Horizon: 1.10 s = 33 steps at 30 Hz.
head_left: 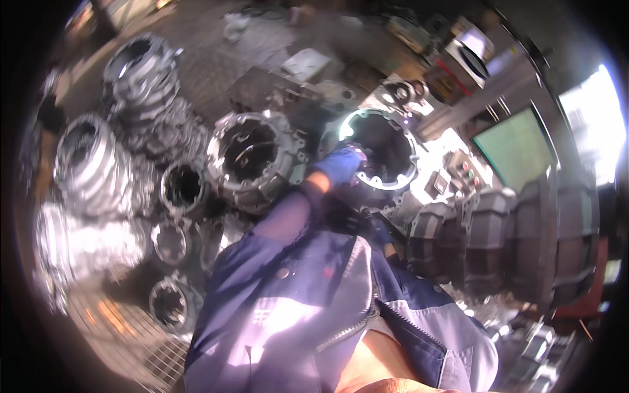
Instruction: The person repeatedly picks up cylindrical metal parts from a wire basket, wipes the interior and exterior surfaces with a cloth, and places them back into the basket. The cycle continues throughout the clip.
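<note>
My left hand (344, 164), in a blue glove, is at the near left edge of a round metal housing (386, 181). Its fingers look closed over the housing's bright flanged rim; blur hides the fingertips. The housing stands with its wide dark opening facing up. Lower down, close to my body, my right hand (359, 224) shows as a dark gloved shape in shadow, below the same housing. What its fingers do is hidden. Just left of my left arm stands a second open housing (219, 160) with bolt lugs around its rim.
Stacked metal castings (92, 160) crowd the left side, with smaller ring-shaped castings (171, 241) nearer me. Dark ribbed housings (488, 226) lie in a row at right. Beyond them are a button box (466, 169) and a greenish panel (514, 147). A metal grating (164, 360) lies at lower left.
</note>
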Available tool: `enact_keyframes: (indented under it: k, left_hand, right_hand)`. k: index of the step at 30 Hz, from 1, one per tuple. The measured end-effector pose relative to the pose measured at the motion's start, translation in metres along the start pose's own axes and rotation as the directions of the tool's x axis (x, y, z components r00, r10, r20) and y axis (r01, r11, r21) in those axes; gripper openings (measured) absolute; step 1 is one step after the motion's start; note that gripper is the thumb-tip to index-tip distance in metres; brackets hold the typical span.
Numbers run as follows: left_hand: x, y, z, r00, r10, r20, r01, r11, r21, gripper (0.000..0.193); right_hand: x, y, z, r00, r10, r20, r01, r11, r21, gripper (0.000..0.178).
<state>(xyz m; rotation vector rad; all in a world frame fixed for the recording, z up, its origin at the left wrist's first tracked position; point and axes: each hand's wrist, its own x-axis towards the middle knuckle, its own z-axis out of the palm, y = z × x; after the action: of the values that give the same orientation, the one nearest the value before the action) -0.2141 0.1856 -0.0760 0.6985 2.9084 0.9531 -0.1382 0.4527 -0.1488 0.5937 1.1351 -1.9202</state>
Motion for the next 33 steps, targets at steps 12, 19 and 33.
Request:
enact_keyframes:
  k: [12, 19, 33]
  left_hand:
    - [0.005, -0.013, 0.015, 0.993, 0.044, -0.110, -0.034, 0.996, 0.085, 0.055]
    - [0.006, -0.032, 0.030, 0.993, -0.003, -0.118, 0.007, 0.999, 0.037, 0.044]
    - [0.020, 0.007, -0.001, 0.979, -0.128, 0.156, 0.099, 0.979, 0.180, 0.046]
  right_hand:
    - [0.019, 0.024, 0.005, 1.000, 0.008, 0.009, -0.009, 0.990, 0.139, 0.044]
    - [0.040, 0.037, -0.015, 0.998, 0.014, 0.066, -0.033, 0.957, 0.289, 0.036]
    - [0.041, 0.038, -0.013, 1.000, -0.019, -0.020, 0.023, 0.971, 0.239, 0.032]
